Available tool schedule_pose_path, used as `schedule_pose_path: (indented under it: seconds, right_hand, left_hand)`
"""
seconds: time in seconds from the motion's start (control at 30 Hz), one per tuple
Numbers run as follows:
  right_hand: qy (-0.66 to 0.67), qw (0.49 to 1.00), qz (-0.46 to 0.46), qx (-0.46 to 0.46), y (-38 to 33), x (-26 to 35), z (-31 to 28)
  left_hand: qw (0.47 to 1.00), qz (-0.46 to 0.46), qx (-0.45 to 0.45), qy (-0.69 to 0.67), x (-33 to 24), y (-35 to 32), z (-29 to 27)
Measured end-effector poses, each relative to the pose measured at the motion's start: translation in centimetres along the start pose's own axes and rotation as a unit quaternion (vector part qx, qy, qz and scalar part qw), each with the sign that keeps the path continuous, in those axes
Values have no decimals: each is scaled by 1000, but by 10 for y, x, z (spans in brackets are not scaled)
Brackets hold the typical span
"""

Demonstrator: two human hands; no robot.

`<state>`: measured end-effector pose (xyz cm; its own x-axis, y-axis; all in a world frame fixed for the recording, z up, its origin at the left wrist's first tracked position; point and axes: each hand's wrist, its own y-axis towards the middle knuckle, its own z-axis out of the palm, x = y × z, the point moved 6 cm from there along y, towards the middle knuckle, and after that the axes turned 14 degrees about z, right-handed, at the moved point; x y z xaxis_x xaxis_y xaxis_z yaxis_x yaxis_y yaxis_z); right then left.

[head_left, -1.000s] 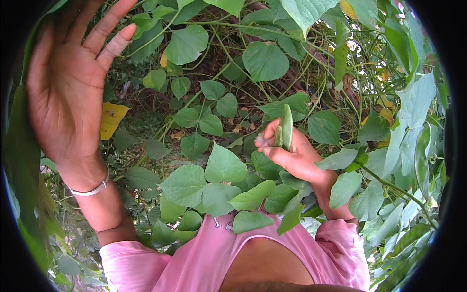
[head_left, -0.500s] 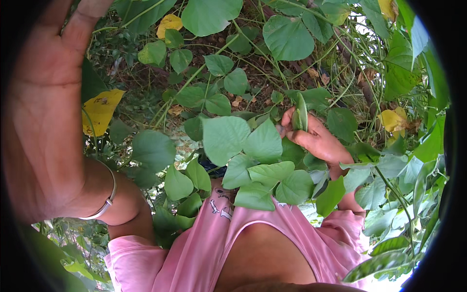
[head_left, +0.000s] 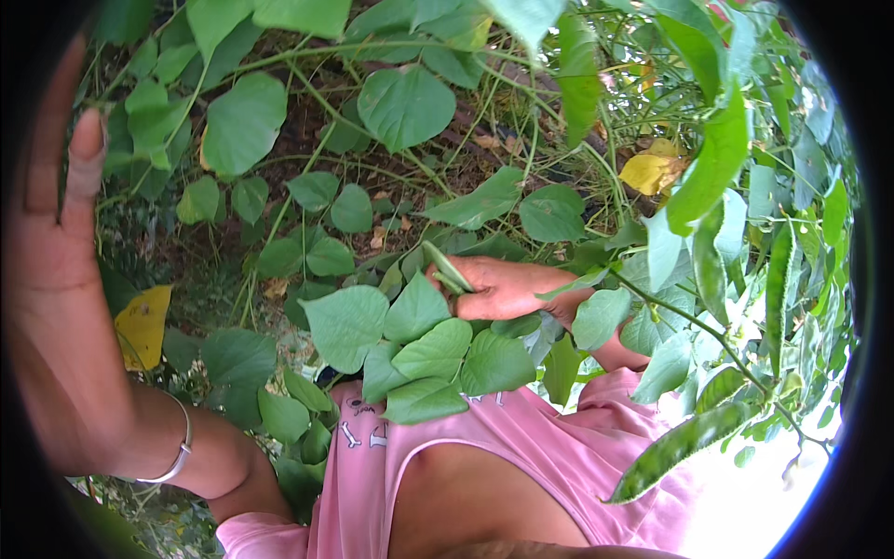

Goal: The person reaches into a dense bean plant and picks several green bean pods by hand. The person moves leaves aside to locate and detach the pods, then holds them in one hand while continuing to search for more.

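My right hand [head_left: 507,287] is closed around flat green bean pods [head_left: 447,268], which stick out past the fingers and lean to the left. Just below it is a cluster of broad green leaves [head_left: 433,352] in front of my pink shirt [head_left: 549,447]. How many pods the hand holds is hard to tell. At the far left, my left hand [head_left: 63,261] is raised with its palm showing and its fingers stretched upward, holding nothing visible. A pale bangle [head_left: 184,447] circles that wrist. Beside the left palm hangs a yellow leaf [head_left: 142,326].
Several bean pods [head_left: 684,450] hang from a stem [head_left: 698,326] at the right. Vines and large leaves [head_left: 406,107] cross the upper part of the view. Another yellow leaf [head_left: 650,170] lies among them, and brown ground litter [head_left: 382,219] shows between the stems.
The whole view has shifted, so leaves and shirt sit farther left and lower. My right hand has turned, tipping the pods from upright to leftward. More hanging pods show at the right.
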<state>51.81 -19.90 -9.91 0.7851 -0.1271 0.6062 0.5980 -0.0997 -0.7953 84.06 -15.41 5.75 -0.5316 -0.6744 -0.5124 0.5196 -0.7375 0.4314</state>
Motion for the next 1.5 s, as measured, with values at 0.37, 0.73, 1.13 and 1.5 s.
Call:
schedule_pose_path:
  seconds: [0.37,0.73,1.13,1.5]
  right_hand:
    - [-28,993,-112,-3,0,21,-4]
    - [25,949,-307,-63,-25,69,-7]
    - [117,909,-392,-85,-78,84,-20]
    - [228,884,-365,-184,-78,89,-29]
  left_hand:
    - [998,30,-45,-15,13,-1,11]
    - [882,-10,67,466,71,-47,93]
    - [604,292,277,688,43,-23,169]
    - [304,264,357,843,34,4,165]
